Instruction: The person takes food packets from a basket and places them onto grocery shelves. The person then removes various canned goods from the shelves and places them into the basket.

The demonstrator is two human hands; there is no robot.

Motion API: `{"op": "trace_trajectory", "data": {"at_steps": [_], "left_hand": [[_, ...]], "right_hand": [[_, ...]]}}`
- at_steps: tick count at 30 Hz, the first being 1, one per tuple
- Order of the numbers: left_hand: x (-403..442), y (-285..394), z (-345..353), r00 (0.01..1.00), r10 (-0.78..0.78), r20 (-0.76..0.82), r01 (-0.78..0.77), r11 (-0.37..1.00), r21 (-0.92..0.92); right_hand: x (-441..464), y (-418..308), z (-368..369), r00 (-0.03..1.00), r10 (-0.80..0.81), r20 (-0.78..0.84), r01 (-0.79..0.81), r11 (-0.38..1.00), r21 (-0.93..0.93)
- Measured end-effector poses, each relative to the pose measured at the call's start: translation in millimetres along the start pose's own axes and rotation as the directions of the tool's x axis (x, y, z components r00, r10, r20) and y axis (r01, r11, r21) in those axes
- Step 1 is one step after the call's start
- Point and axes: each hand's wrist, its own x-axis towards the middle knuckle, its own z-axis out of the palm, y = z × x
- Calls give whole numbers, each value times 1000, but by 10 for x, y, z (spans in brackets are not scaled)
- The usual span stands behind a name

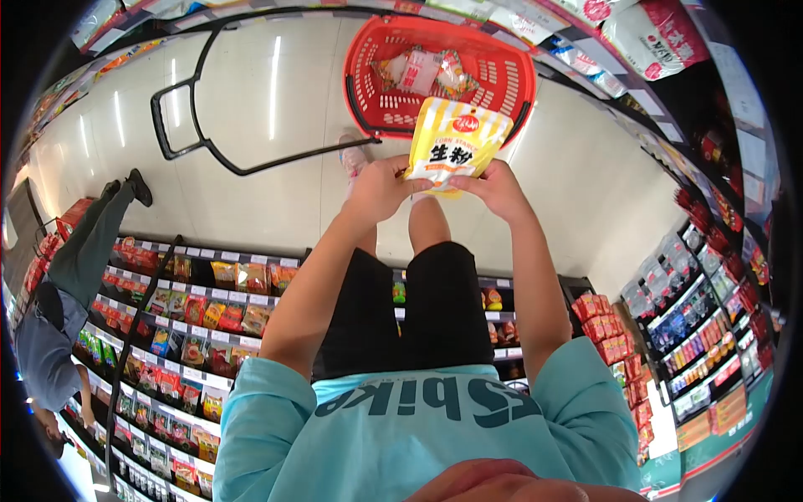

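Both of my hands hold a yellow and white striped packet of corn starch point(459, 140) by its lower edge, its printed front facing me. My left hand point(385, 186) grips the lower left corner, thumb on the front. On the lower right side, my right hand point(498, 191) pinches it the same way. Just beyond the packet stands a red plastic shopping basket point(361, 107) on the floor, partly covered by the packet. Inside the basket lies a clear bag with a pink and white label point(418, 72) and multicoloured contents.
A black jointed handle point(198, 109) extends leftward from the basket. Shelves of packaged goods point(226, 301) run behind me, and more shelving point(615, 92) curves along the right. Another person point(67, 276) is at the far left. Pale floor tiles point(276, 201) lie underfoot.
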Motion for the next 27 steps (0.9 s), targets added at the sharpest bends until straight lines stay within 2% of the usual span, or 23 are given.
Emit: {"op": "trace_trajectory", "data": {"at_steps": [1, 3, 5, 7, 10, 11, 13, 14, 16, 17, 19, 20, 21, 22, 23, 25, 26, 27], "left_hand": [[-15, 123, -54, 999, -5, -42, 9, 997, 76], [44, 391, -217, 998, 5, -67, 0, 997, 83], [142, 600, -385, 949, 262, -177, -200, 931, 305], [254, 1000, -589, 867, 428, -253, -338, 880, 333], [413, 1565, -847, 734, 556, -390, -407, 820, 403], [540, 1672, -968, 627, 681, -378, -454, 714, 534], [683, 1955, -1126, 567, 704, -428, -389, 687, 614], [676, 2149, -1191, 566, 705, -428, -389, 686, 615], [657, 2455, -1264, 657, 685, -314, -386, 664, 640], [719, 2376, -1239, 658, 685, -314, -387, 665, 639], [867, 2148, -1171, 480, 813, -330, -356, 524, 774], [831, 2140, -1143, 478, 814, -330, -356, 523, 774], [748, 2133, -1092, 561, 765, -317, -377, 576, 725], [700, 2135, -1058, 639, 711, -294, -389, 629, 673], [701, 2144, -1048, 641, 710, -291, -389, 628, 674], [701, 2166, -1013, 360, 915, -183, -309, 302, 902], [729, 2242, -1013, 363, 914, -184, -310, 304, 901], [797, 2356, -1024, 303, 946, -117, -261, 201, 944]], "right_hand": [[-13, -122, 24, 1000, -19, -4, 19, 1000, -5], [-60, -551, 96, 993, 13, -120, -35, 982, -184], [-12, -844, 98, 984, -22, -176, -20, 973, -231], [132, -1173, 50, 953, -191, -234, 106, 937, -332], [293, -1842, 81, 817, -497, -291, 316, 809, -495], [341, -2071, 61, 756, -595, -272, 370, 731, -574], [598, -2385, -35, 563, -789, -245, 513, 566, -645], [611, -2600, -49, 562, -790, -245, 514, 565, -645], [623, -2957, -62, 723, -661, -203, 495, 699, -516], [783, -2927, -55, 723, -660, -204, 493, 700, -517], [1109, -2832, -34, 624, -706, -336, 611, 708, -354], [1014, -2889, -32, 654, -689, -312, 553, 717, -425], [949, -2945, -40, 654, -689, -311, 553, 717, -424], [896, -2997, -52, 680, -688, -253, 481, 679, -554], [869, -3040, -66, 709, -677, -200, 403, 621, -673], [872, -3083, -63, 720, -659, -216, 402, 651, -644], [866, -3120, -55, 727, -647, -228, 406, 674, -618], [816, -3152, -63, 732, -642, -229, 400, 677, -618]]}}
